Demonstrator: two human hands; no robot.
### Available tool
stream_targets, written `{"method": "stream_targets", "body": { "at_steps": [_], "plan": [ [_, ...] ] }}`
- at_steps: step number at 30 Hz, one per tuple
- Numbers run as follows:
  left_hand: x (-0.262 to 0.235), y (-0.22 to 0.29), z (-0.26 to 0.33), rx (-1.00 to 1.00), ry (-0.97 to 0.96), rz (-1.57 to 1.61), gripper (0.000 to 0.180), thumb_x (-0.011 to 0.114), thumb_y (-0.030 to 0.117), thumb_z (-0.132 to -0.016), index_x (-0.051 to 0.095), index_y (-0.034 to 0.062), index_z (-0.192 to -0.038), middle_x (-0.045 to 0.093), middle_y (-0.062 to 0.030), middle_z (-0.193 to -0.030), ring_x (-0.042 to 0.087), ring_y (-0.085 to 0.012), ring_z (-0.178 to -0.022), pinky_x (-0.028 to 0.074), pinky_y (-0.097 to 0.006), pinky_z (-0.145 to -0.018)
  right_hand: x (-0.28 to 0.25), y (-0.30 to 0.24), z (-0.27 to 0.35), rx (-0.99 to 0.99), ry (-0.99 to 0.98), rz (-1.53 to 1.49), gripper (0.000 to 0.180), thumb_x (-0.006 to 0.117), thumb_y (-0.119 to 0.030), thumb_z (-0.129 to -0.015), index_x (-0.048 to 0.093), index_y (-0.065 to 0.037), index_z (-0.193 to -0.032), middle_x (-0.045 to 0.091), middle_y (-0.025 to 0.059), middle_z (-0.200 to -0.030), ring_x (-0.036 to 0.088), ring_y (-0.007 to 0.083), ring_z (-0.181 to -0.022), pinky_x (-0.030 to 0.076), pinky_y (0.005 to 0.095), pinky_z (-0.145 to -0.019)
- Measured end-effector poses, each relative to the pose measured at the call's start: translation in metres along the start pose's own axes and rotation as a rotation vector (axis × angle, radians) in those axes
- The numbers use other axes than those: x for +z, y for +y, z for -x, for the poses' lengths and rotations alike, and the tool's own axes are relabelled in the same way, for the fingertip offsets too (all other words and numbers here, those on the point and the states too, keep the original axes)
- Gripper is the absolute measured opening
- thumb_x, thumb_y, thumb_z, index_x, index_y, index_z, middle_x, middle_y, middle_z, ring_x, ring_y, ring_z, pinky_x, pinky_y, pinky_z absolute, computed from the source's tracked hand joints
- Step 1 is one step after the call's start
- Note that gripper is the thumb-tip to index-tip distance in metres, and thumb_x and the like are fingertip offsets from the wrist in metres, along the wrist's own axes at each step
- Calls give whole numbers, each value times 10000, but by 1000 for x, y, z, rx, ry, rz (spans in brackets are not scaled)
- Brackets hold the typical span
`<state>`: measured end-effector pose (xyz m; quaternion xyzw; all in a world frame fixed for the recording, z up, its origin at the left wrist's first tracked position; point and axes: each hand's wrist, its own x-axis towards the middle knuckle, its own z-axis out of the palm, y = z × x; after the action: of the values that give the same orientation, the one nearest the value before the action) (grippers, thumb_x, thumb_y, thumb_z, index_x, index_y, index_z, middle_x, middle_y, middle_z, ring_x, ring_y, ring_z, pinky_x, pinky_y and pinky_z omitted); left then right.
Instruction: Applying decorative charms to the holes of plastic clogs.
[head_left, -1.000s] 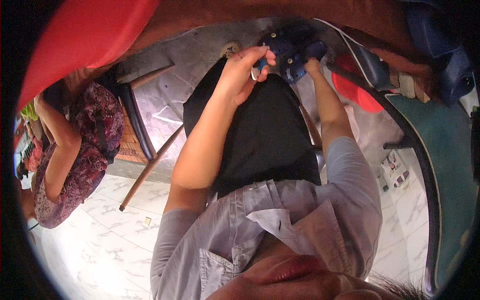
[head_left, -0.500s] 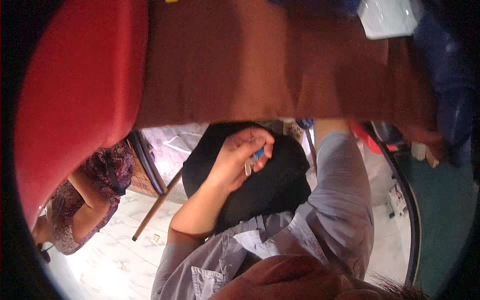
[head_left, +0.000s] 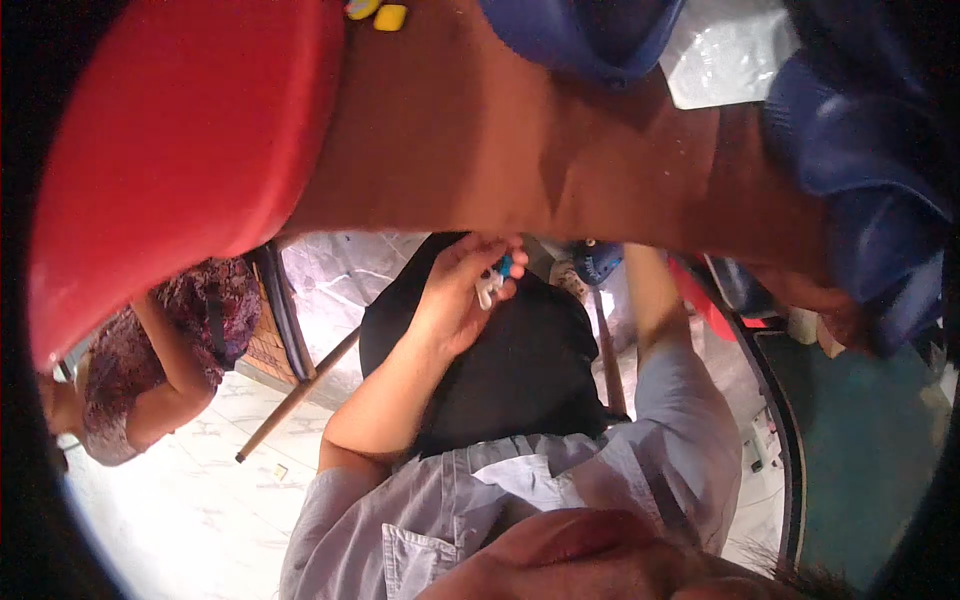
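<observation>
My left hand (head_left: 475,278) is closed, palm turned up, around several small blue and whitish pieces (head_left: 490,290) too small to name. It is just below the edge of a brown surface (head_left: 420,130), above black cloth (head_left: 510,360) over my lap. My right forearm (head_left: 655,290) reaches up behind that edge, so my right hand is hidden. A dark blue clog (head_left: 592,262) shows partly beside that forearm, under the edge.
Blue rubber clogs (head_left: 850,130) and a translucent white plastic piece (head_left: 730,55) lie at the far right. Small yellow pieces (head_left: 390,17) sit near a large red object (head_left: 190,130). A wooden pole (head_left: 300,395) leans at left, near another person in patterned clothing (head_left: 130,390).
My left hand has moved up to the brown edge, still closed on the small pieces. The view has shifted, bringing more of the blue clogs and yellow pieces into sight.
</observation>
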<state>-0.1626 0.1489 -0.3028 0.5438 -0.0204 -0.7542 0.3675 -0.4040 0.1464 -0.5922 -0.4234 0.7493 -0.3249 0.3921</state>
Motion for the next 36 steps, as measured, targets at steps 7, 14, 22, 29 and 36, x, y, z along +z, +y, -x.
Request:
{"method": "stream_targets", "body": {
  "at_steps": [7, 14, 22, 29, 36],
  "plan": [
    [-10, -12, -8, -28, -44, -134, 261, 518, 231, -964, 595, 12, -1084, 649, -76, -933, 622, -157, -833, 459, -263, -616, -35, -110, 117, -257, 24, -326, 292, 695, -40, -792, 623, -26, -1074, 632, 122, -1040, 591, 263, -901, 466, 392, -806],
    [0, -20, -11, -30, -164, -105, 277, 543, 380, -963, 599, 113, -1013, 629, -27, -911, 621, -142, -792, 513, -299, -619, -53, -229, 149, -970, 12, 181, 367, 747, -112, -711, 674, -78, -1069, 615, 39, -1030, 542, 267, -954, 437, 385, -837],
    [-35, -15, -15, -102, -266, 80, 191, 565, 218, -955, 567, 33, -907, 590, -113, -857, 531, -141, -678, 378, -225, -469, -20, -55, 113, -220, 132, 162, 411, 678, -125, -818, 563, -79, -1210, 605, 169, -1096, 530, 364, -1049, 397, 444, -923],
    [-20, -13, -9, -97, -279, -59, 189, 573, 201, -950, 578, 25, -879, 592, -83, -799, 524, -118, -642, 392, -213, -476, 49, 145, 14, 133, -477, 771, 848, 796, -258, -704, 373, -166, -1433, 654, 243, -1077, 618, 421, -1008, 465, 470, -860],
    [-8, -9, -28, -170, -292, -15, 181, 585, 139, -938, 594, 2, -1055, 587, -56, -813, 516, -94, -645, 374, -196, -478, 76, 149, -52, 40, -338, 731, 790, 807, -238, -686, 441, -158, -1382, 662, 222, -1060, 622, 376, -1014, 466, 453, -862]
  ]
}}
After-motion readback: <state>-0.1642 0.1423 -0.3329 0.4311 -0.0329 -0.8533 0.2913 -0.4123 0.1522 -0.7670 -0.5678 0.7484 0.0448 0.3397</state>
